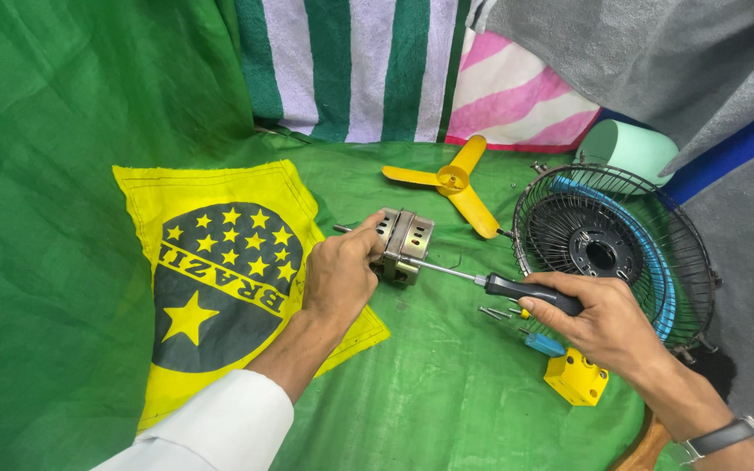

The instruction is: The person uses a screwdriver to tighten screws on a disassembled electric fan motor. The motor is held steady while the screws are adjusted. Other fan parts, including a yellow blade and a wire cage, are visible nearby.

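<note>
Green woven cloth table cover (447, 392), plain. Yellow square cloth flag (220, 262) w/ dark disc, yellow stars. Metal fan motor (403, 244): dull silver-bronze. Black-handled screwdriver (530, 292), silver shaft. Yellow 3-blade plastic propeller (455, 183). Black wire fan guard (613, 249), blue rim strip. Yellow plastic block (576, 377) nr front edge. Backdrop: green/white striped towel (359, 65), pink/white striped cloth (517, 96).

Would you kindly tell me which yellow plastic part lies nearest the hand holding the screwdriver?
The small yellow plastic block, just below the right hand; the yellow three-bladed propeller lies farther back.

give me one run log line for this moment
left hand: steadies motor | right hand: holds screwdriver, tip at motor | screws loose on green cloth
</note>
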